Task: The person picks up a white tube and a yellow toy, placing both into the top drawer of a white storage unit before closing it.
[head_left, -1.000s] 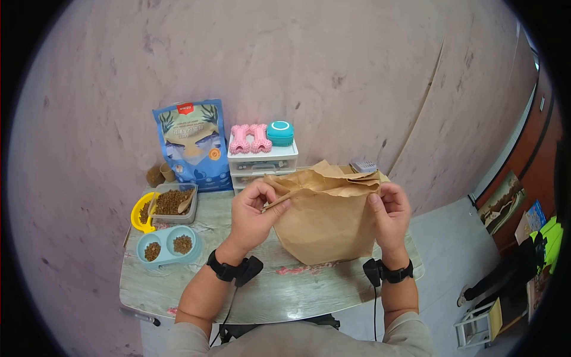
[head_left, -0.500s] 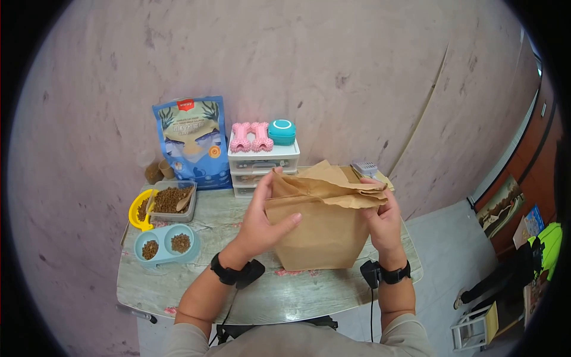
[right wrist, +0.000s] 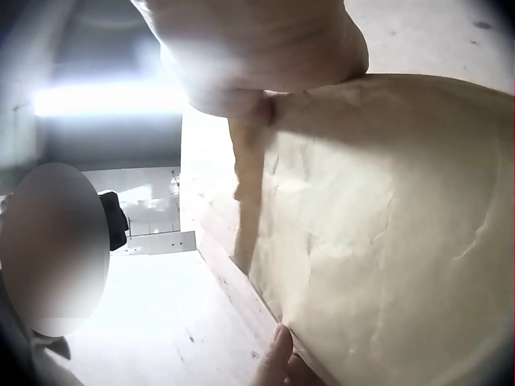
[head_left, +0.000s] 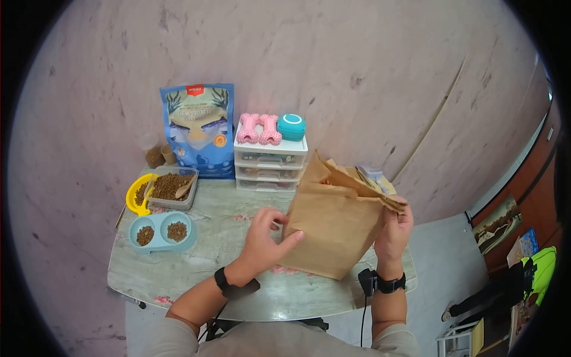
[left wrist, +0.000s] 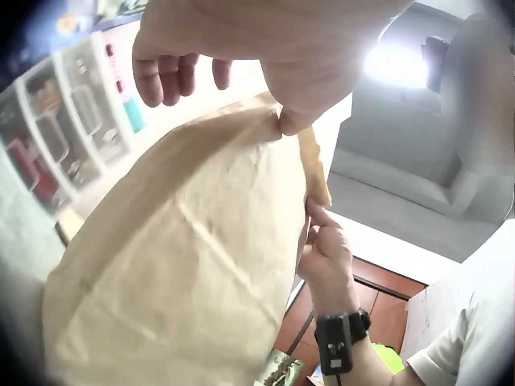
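A brown paper bag (head_left: 333,229) tilts over the table in the head view, its creased mouth turned toward the upper right. My right hand (head_left: 394,232) grips the bag's top right corner, thumb on the near side. At the bag's left edge, my left hand (head_left: 267,241) has its fingers loosely bent and its thumb tip against the paper. From the left wrist, the left fingers (left wrist: 165,79) hang beside the bag without wrapping it. A small orange-red patch shows inside the bag's mouth; the rest of the inside is hidden.
On the left stand a blue double bowl (head_left: 160,234), a clear tub (head_left: 193,199) of kibble with a scoop, a yellow bowl (head_left: 132,198) and a blue food bag (head_left: 205,157). White drawers (head_left: 270,159) hold pink bone toys (head_left: 260,130) and a teal brush (head_left: 291,127).
My left hand has let go of the bag's rim and moved down its left side. The bag has swung from upright to tilted, its right corner still held by my right hand.
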The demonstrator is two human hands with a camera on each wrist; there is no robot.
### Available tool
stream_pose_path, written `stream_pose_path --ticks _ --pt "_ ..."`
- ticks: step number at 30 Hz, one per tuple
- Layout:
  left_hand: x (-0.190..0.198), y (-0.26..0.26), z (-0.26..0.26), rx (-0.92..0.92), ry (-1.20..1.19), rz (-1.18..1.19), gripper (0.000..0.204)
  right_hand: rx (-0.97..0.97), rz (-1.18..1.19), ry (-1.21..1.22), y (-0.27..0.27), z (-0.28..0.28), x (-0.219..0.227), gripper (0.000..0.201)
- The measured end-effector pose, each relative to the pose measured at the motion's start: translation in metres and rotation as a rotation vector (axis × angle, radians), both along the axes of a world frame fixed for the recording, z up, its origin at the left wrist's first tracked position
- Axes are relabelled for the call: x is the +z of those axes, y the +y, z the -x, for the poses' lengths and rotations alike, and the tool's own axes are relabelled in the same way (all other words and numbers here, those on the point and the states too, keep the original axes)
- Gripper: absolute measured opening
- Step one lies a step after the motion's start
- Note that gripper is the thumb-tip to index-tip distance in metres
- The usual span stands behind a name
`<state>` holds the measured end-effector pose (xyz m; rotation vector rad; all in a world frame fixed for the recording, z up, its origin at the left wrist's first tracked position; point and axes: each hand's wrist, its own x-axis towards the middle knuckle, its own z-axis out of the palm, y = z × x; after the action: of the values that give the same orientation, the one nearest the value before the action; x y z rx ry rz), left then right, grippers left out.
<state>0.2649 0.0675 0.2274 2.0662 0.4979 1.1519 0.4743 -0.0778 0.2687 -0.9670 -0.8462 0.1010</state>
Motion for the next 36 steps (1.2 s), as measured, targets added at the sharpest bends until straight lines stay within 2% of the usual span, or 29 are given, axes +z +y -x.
stream_pose_path --ticks 2,3,5,6,8,12,14,15,17,20,22,23,25,27,31,33,34,36 --pt "-0.002 -0.003 -0.002 -0.292 0.046 0.253 0.036 -0.002 0.014 0.023 -0.002 0.002 -0.001 0.020" --pt "-0.002 -0.002 -0.004 -0.286 0.047 0.263 0.036 0.023 0.053 -0.014 -0.003 0.001 -0.001 0.020" --pt "-0.002 0.006 -0.008 -0.504 0.001 0.264 0.028 0.049 0.092 -0.052 -0.005 0.000 0.000 0.020" --pt "-0.003 0.008 -0.010 -0.504 0.001 0.264 0.028 0.041 0.103 -0.043 -0.006 0.000 0.000 0.020" --pt "-0.002 0.013 -0.016 -0.326 -0.088 -0.044 0.022 0.022 0.103 -0.037 -0.008 -0.004 0.001 0.019" --pt "0.011 0.029 -0.036 -0.416 -0.222 -0.034 0.021 0.030 0.084 -0.062 -0.014 -0.007 0.005 0.019" --pt "0.017 0.029 -0.049 -0.673 -0.361 0.353 0.028 0.044 0.083 -0.090 -0.017 -0.007 0.007 0.019" --pt "0.026 0.028 -0.051 -0.680 -0.361 0.350 0.028 0.046 0.097 -0.101 -0.018 -0.008 0.007 0.019" --pt "0.047 0.024 -0.051 -0.720 -0.268 0.599 0.035 0.038 0.102 -0.114 -0.020 -0.009 0.009 0.019" --pt "0.051 0.030 -0.055 -0.798 -0.270 0.578 0.032 -0.059 0.133 -0.146 -0.027 -0.015 0.010 0.016" --pt "0.043 0.037 -0.060 -0.814 -0.289 0.503 0.030 0.005 0.143 -0.380 -0.031 -0.029 0.009 0.026" --pt "0.040 0.040 -0.061 -0.819 -0.314 0.432 0.029 -0.003 0.140 -0.376 -0.034 -0.032 0.008 0.026" --pt "0.038 0.043 -0.062 -0.820 -0.297 0.447 0.025 0.060 0.206 -0.382 -0.039 -0.031 0.013 0.029" --pt "0.037 0.048 -0.063 -0.784 -0.310 0.332 0.016 0.072 0.227 -0.359 -0.041 -0.032 0.014 0.028" --pt "0.062 0.054 -0.060 -0.796 -0.228 0.320 0.003 0.077 0.309 -0.413 -0.045 -0.025 0.025 0.021" --pt "0.084 0.043 -0.060 -0.592 -0.052 0.386 0.013 0.098 0.295 -0.458 -0.047 -0.019 0.038 0.018" --pt "0.087 0.042 -0.059 -0.594 -0.050 0.385 0.013 0.121 0.284 -0.507 -0.046 -0.018 0.041 0.015" --pt "0.093 0.039 -0.059 -0.574 0.153 0.200 0.020 0.123 0.339 -0.555 -0.050 -0.027 0.044 0.012"
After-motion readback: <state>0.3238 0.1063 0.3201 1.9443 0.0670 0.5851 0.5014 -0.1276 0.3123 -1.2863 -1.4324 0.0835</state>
